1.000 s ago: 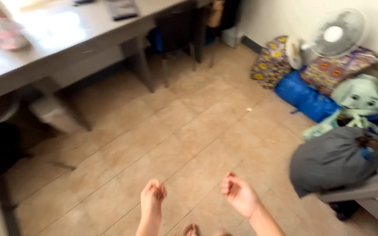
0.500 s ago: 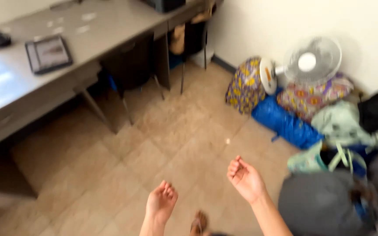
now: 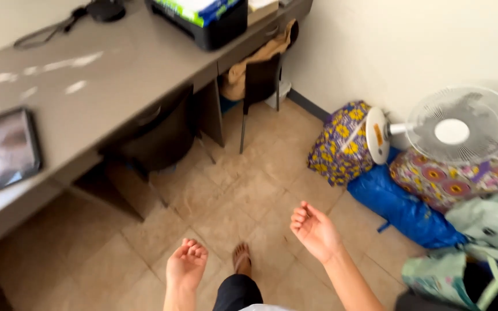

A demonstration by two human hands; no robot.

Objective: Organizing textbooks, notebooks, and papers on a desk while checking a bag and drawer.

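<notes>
My left hand (image 3: 185, 266) hangs low in the middle of the view, palm up, fingers loosely curled and holding nothing. My right hand (image 3: 314, 231) is a little higher and to the right, palm turned inward, fingers half bent and empty. Both hover over the tan tiled floor (image 3: 243, 190). My bare foot (image 3: 241, 259) and dark trouser leg (image 3: 234, 292) show between the hands.
A long grey desk (image 3: 76, 98) runs along the left with a tablet (image 3: 4, 151) and a black box (image 3: 203, 17) on it; a chair (image 3: 260, 78) stands under it. At right a white fan (image 3: 456, 125) lies on patterned bundles (image 3: 341, 144), a blue bag (image 3: 404, 212) and other bags.
The view has swung toward the far end of the desk and the wall corner. My foot has stepped forward into view. Both hands stay empty and raised.
</notes>
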